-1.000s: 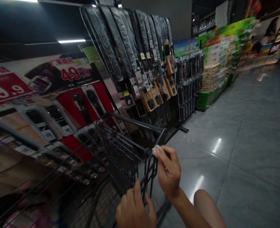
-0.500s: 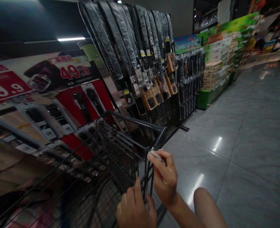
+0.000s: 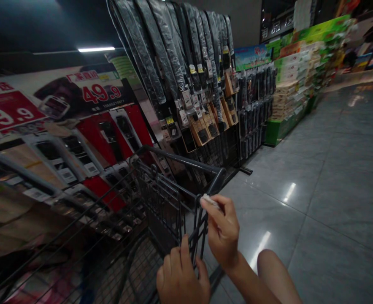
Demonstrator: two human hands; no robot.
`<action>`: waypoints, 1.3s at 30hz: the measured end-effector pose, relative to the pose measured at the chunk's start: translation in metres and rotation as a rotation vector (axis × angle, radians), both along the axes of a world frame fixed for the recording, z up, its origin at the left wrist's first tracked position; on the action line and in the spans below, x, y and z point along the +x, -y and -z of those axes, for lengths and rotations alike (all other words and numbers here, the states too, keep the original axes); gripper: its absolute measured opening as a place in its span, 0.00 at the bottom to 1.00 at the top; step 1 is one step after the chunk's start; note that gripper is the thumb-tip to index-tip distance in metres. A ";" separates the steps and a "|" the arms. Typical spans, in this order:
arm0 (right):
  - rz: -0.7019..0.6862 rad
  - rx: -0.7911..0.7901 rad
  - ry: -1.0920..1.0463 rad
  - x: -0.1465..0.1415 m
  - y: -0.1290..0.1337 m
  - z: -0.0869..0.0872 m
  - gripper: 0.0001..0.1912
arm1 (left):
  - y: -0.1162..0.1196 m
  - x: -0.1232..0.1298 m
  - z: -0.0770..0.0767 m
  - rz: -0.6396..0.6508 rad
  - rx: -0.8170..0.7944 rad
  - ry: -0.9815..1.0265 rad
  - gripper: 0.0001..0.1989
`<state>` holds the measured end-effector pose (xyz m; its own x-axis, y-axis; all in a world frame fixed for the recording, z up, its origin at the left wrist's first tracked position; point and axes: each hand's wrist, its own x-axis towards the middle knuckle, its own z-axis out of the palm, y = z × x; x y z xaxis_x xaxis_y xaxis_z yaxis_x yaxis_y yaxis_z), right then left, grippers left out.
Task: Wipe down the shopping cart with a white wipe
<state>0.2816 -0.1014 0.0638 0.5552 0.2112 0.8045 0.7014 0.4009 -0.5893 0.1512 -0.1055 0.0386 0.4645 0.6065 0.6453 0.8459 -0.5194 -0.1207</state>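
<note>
A black wire shopping cart (image 3: 186, 162) stands in front of me, its handle slanting across the middle. My right hand (image 3: 222, 228) pinches a small whitish cloth (image 3: 210, 202) against the cart's frame, just below the corner of the handle. Part of the cloth is hidden by the fingers. Lower and to the left, my left hand (image 3: 183, 272) rests at the cart's side bars, its index finger pointing up along them and its thumb apart. Nothing shows in its grasp.
Packaged belts hang on a rack (image 3: 186, 55) behind the cart. Left is a display of boxed belts (image 3: 110, 135) under a price sign (image 3: 101, 93). Stacked packages (image 3: 287, 99) line the aisle at right. A bare knee (image 3: 273, 270) shows at the bottom right over grey floor tiles (image 3: 341, 181).
The whitish cloth no longer loops round the cart's bar and is bunched at my right fingertips. My right hand has shifted slightly to the right; my left hand has hardly moved.
</note>
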 end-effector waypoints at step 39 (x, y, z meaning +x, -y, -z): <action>-0.129 -0.088 -0.066 -0.034 0.020 0.038 0.19 | -0.001 -0.003 0.002 -0.008 -0.014 -0.018 0.16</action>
